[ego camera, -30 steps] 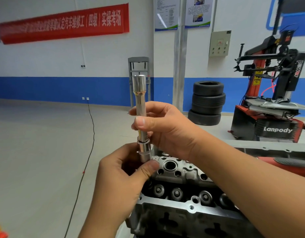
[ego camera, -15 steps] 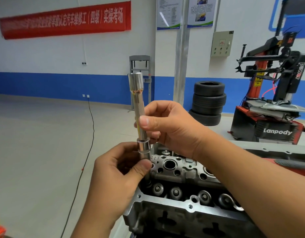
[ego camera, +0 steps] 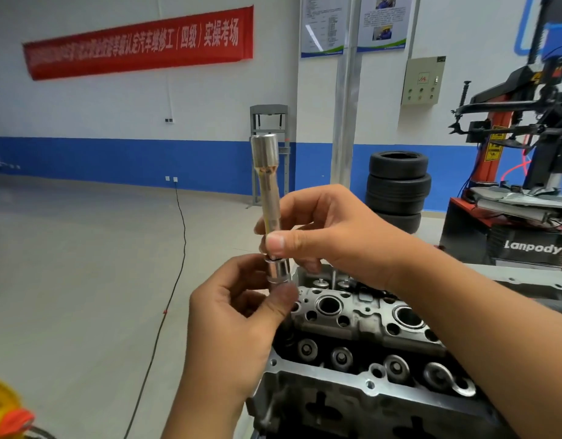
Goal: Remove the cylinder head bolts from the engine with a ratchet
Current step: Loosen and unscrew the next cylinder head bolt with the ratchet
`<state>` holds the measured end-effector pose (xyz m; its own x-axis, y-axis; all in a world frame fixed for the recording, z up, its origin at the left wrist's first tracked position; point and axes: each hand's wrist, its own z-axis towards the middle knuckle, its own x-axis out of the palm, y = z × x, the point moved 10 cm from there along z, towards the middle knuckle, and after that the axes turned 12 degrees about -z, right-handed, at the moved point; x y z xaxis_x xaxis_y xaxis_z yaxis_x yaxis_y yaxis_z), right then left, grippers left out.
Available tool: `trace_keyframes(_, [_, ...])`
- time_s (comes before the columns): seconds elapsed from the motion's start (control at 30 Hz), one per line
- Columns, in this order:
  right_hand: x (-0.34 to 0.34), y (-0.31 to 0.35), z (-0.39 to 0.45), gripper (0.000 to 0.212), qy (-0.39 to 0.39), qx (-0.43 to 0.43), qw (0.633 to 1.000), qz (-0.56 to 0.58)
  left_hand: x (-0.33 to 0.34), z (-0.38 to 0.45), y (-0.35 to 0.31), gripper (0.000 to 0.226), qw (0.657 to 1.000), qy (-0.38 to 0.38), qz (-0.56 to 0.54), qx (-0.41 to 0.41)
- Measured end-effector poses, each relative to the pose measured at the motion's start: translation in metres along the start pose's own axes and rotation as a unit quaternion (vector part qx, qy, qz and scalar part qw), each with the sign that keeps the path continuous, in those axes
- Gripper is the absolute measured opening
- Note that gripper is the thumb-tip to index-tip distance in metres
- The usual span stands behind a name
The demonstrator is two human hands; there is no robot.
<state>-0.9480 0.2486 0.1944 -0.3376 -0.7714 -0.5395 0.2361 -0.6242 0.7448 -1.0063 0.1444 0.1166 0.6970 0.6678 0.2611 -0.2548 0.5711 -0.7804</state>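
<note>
Workshop floor beyond; right hand [ego camera: 333,239] pinching extension bar [ego camera: 268,191], left hand [ego camera: 238,324] gripping socket [ego camera: 278,272] above cylinder head [ego camera: 362,315]. Could drop if joint slips.

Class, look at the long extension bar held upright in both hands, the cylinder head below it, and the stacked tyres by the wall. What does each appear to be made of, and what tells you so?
Extension bar: probably chromed steel; mirror-bright, reflecting highlights.
Cylinder head: looks like cast aluminium; dull grey, grainy surface with machined bores.
Tyres: black rubber, matt, with no shine.
</note>
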Motion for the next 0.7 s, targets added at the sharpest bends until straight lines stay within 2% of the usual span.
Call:
trace_keyframes(0.1, [-0.005,0.003,-0.003,0.022,-0.067,-0.016,0.995,-0.075,-0.002,0.0,-0.005,0.036,0.999,-0.027,0.02,0.018])
trace_keyframes(0.17, [-0.006,0.007,-0.003,0.025,-0.084,-0.032,0.99,-0.105,0.003,0.0,-0.003,0.028,1.0,0.005,0.027,0.009])
trace_keyframes(0.23, [-0.006,0.009,-0.002,0.021,-0.066,-0.033,0.992,-0.102,0.012,0.0,0.002,0.022,0.998,0.06,-0.009,-0.019])
trace_keyframes(0.3, [-0.003,0.008,-0.001,0.017,-0.022,-0.02,0.996,-0.079,0.015,0.0,0.002,0.021,0.996,0.078,-0.04,-0.035])
trace_keyframes(0.4, [0.0,0.009,-0.003,0.015,-0.005,-0.014,0.998,-0.066,0.009,0.002,-0.004,0.026,0.998,0.043,-0.041,-0.01])
trace_keyframes(0.5, [-0.006,0.015,-0.005,0.027,-0.059,-0.034,0.993,-0.097,0.003,0.002,-0.006,0.034,1.0,-0.01,-0.021,0.007])
trace_keyframes(0.57, [-0.011,0.017,-0.005,0.037,-0.08,-0.038,0.991,-0.096,0.001,0.001,-0.007,0.03,0.999,-0.021,-0.024,0.006])
trace_keyframes(0.63, [-0.014,0.016,-0.004,0.035,-0.075,-0.036,0.994,-0.072,0.01,0.001,-0.004,0.022,0.998,0.025,-0.048,-0.017])
trace_keyframes(0.7, [-0.01,0.017,-0.004,0.028,-0.053,-0.044,0.996,-0.063,0.017,-0.001,-0.001,0.025,0.994,0.072,-0.069,-0.047])
